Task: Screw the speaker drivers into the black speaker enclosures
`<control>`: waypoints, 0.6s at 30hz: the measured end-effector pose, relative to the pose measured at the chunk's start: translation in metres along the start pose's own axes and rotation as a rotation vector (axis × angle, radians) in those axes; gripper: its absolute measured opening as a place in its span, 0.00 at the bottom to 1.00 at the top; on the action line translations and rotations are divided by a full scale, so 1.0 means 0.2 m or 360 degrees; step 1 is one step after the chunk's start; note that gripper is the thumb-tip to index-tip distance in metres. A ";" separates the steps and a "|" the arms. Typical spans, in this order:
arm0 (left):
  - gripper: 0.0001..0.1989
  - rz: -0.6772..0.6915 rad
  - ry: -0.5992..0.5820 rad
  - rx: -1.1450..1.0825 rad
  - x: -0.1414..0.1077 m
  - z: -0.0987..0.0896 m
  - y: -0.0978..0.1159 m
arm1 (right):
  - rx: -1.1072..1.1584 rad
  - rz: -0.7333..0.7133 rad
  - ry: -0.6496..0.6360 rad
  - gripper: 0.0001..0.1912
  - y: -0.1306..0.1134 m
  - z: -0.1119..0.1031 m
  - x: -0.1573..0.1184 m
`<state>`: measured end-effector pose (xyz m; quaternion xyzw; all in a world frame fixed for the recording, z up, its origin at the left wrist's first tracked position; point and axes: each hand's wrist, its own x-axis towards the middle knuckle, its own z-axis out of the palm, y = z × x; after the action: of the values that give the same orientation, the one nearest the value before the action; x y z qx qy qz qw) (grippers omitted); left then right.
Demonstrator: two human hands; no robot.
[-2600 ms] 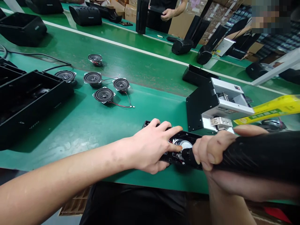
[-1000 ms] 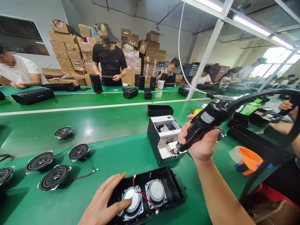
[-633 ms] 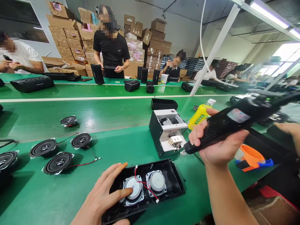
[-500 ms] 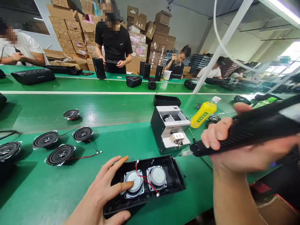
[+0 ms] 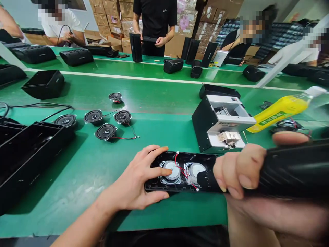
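A black speaker housing (image 5: 156, 185) lies open on the green bench mat, holding two round speaker drivers joined by red wire. My left hand (image 5: 138, 178) holds it from the left, with the index finger on the left driver (image 5: 171, 170) and the thumb along the near edge. My right hand (image 5: 239, 171) is shut around a black electric screwdriver (image 5: 290, 171). The tool's nose reaches over the housing's right end, close to the right driver (image 5: 195, 169). Hand and tool hide that end of the housing, and the bit tip is hidden.
A white and black screw feeder (image 5: 221, 123) stands just beyond the housing, with a yellow bottle (image 5: 277, 109) to its right. Several loose speaker drivers (image 5: 105, 131) lie left, beside stacked black housings (image 5: 31, 147). A co-worker in a black shirt (image 5: 154, 20) stands across the bench.
My view has dropped from the room to the bench. The screwdriver has moved left from beside the screw feeder and now lies over the housing's right end.
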<state>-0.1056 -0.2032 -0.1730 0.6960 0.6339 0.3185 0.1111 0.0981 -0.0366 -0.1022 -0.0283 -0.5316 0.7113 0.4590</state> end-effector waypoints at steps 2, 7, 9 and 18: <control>0.21 0.0012 0.0017 -0.0014 0.00 0.00 0.00 | 0.0064 -0.0072 -0.0118 0.21 0.05 0.03 0.01; 0.20 0.0023 0.0043 -0.0049 0.00 0.00 0.00 | 0.0101 -0.0068 -0.0097 0.28 0.13 0.02 0.00; 0.20 0.0021 0.0043 -0.0061 0.00 0.00 0.01 | 0.0098 -0.0052 -0.0096 0.28 0.14 0.01 0.00; 0.21 0.0000 0.0039 -0.0060 0.00 0.00 0.00 | 0.0113 -0.0048 -0.0107 0.27 0.15 0.01 0.01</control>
<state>-0.1048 -0.2039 -0.1730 0.6899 0.6290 0.3388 0.1163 0.0773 -0.0369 -0.1246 0.0200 -0.5214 0.7233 0.4524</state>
